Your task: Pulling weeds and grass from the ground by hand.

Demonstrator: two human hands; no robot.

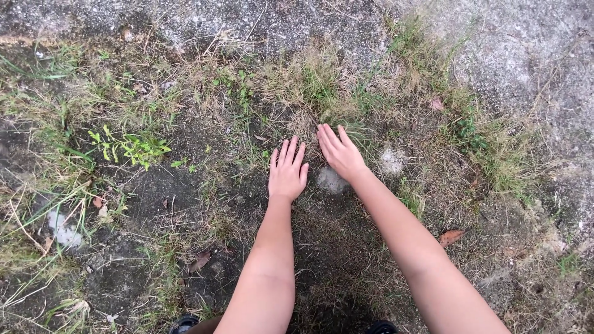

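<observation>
My left hand (287, 171) lies flat, palm down, on dry grass and dark soil, fingers apart and pointing away from me. My right hand (339, 152) rests beside it, also palm down with fingers spread, its fingertips at the foot of a clump of dry and green grass (312, 83). Neither hand holds anything. The two hands are close together but apart. A pale grey stone patch (331, 180) shows in the ground between my wrists.
Grey concrete (526, 55) runs along the top and right. A small leafy green weed (131, 147) grows at left. Another pale patch (391, 162) lies right of my right hand. A dry brown leaf (450, 236) lies near my right forearm. Dark shoe tips (185, 323) show at the bottom.
</observation>
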